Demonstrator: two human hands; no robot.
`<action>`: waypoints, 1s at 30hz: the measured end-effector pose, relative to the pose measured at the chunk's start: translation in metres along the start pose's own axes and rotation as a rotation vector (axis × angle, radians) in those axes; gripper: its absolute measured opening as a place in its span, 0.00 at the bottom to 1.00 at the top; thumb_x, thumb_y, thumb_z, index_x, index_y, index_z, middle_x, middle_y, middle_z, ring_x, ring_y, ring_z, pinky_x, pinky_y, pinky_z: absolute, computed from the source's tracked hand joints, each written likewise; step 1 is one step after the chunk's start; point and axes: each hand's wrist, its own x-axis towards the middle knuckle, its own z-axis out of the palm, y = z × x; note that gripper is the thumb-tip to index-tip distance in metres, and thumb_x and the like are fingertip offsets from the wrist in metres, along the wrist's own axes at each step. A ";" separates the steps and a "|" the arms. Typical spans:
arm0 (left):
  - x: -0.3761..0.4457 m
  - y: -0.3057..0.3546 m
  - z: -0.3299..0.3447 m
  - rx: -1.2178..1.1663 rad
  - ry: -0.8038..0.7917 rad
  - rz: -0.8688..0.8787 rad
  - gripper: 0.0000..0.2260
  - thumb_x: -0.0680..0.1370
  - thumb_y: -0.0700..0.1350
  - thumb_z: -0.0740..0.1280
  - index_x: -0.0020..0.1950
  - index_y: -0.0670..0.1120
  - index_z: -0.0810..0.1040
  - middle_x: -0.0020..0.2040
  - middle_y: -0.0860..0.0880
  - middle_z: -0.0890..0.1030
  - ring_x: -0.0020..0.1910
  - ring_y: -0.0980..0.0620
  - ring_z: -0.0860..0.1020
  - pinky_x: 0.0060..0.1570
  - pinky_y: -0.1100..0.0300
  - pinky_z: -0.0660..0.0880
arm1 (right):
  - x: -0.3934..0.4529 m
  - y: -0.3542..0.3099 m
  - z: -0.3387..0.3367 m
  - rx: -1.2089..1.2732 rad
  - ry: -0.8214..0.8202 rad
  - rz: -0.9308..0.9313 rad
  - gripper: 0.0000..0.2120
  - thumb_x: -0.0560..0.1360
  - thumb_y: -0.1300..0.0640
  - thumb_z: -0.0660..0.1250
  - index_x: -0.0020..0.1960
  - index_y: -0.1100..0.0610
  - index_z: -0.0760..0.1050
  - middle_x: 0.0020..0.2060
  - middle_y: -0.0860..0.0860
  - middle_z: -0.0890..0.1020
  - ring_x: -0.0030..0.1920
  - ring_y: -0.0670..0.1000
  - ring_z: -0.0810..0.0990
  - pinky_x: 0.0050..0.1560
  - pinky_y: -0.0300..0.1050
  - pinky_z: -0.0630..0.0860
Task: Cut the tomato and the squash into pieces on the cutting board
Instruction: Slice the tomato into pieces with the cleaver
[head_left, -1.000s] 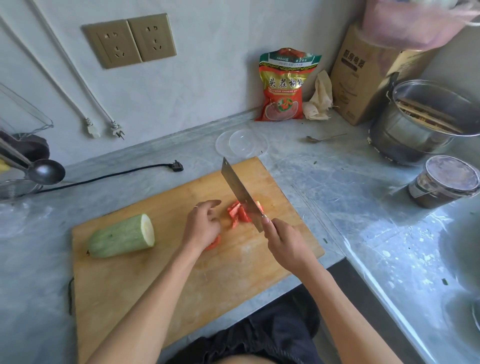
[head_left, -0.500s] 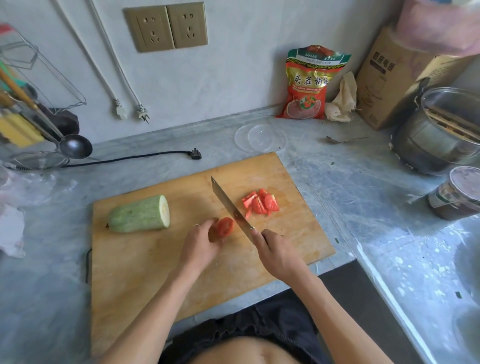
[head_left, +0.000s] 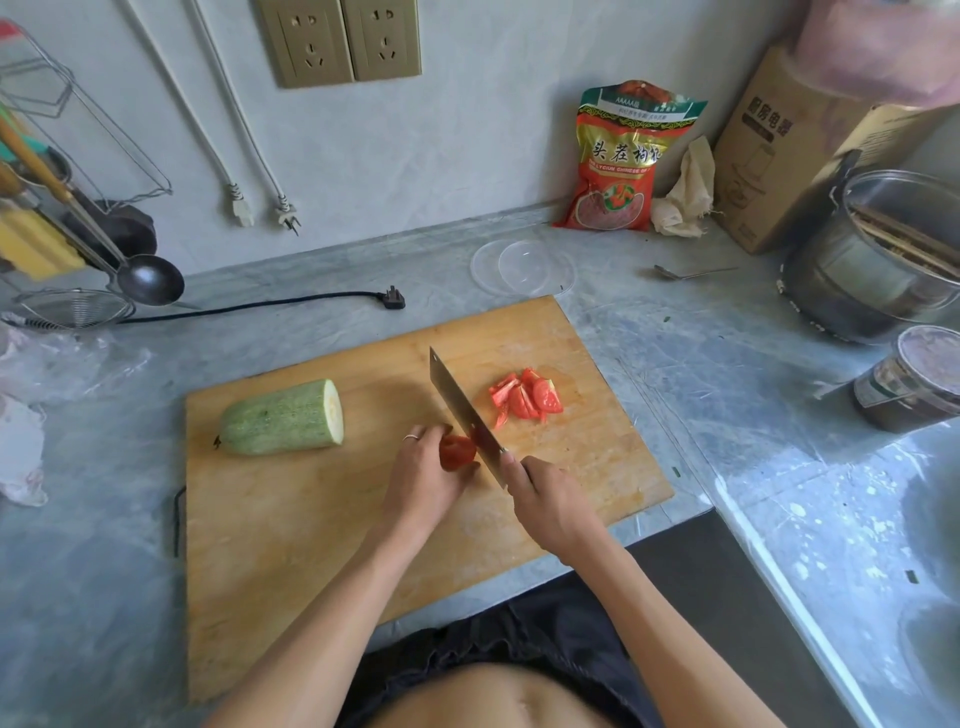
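A wooden cutting board (head_left: 291, 545) lies on the grey counter. On its left part rests a pale green squash half (head_left: 283, 418), cut face to the right. A pile of red tomato pieces (head_left: 527, 397) sits on the board's right part. My left hand (head_left: 423, 480) holds the remaining tomato chunk (head_left: 457, 452) down on the board with curled fingers. My right hand (head_left: 550, 501) grips the handle of a cleaver (head_left: 462, 410), whose blade stands edge-down right beside the chunk, between it and the cut pile.
Behind the board lie a clear plastic lid (head_left: 522, 267), a black plug and cord (head_left: 392, 299) and a spoon (head_left: 691, 271). A steel pot (head_left: 878, 260) and a lidded jar (head_left: 914, 379) stand at right. A ladle (head_left: 148, 278) and strainer (head_left: 72, 309) rest at left.
The cleaver has pushed the cut tomato pieces to the right and come back beside the remaining chunk, which my left hand now holds. The view has shifted left and closer.
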 end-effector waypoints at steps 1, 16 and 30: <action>0.000 0.001 0.001 -0.007 0.013 -0.008 0.20 0.70 0.48 0.78 0.58 0.43 0.80 0.53 0.45 0.78 0.52 0.43 0.79 0.44 0.62 0.66 | 0.000 0.000 0.001 0.006 0.002 0.006 0.28 0.82 0.43 0.52 0.44 0.67 0.75 0.36 0.62 0.80 0.32 0.51 0.71 0.32 0.45 0.67; 0.005 -0.002 -0.003 -0.054 0.044 0.020 0.24 0.71 0.43 0.76 0.65 0.45 0.76 0.54 0.46 0.83 0.53 0.44 0.79 0.47 0.58 0.73 | -0.001 0.002 -0.002 0.049 0.007 0.044 0.30 0.82 0.41 0.50 0.45 0.67 0.75 0.32 0.60 0.77 0.31 0.52 0.72 0.36 0.54 0.73; 0.017 0.009 -0.020 -0.257 -0.097 -0.197 0.25 0.72 0.47 0.74 0.68 0.48 0.73 0.48 0.61 0.79 0.48 0.63 0.78 0.52 0.63 0.74 | 0.002 0.009 -0.004 0.064 0.008 0.044 0.29 0.82 0.42 0.51 0.44 0.67 0.74 0.29 0.56 0.75 0.30 0.51 0.71 0.34 0.53 0.72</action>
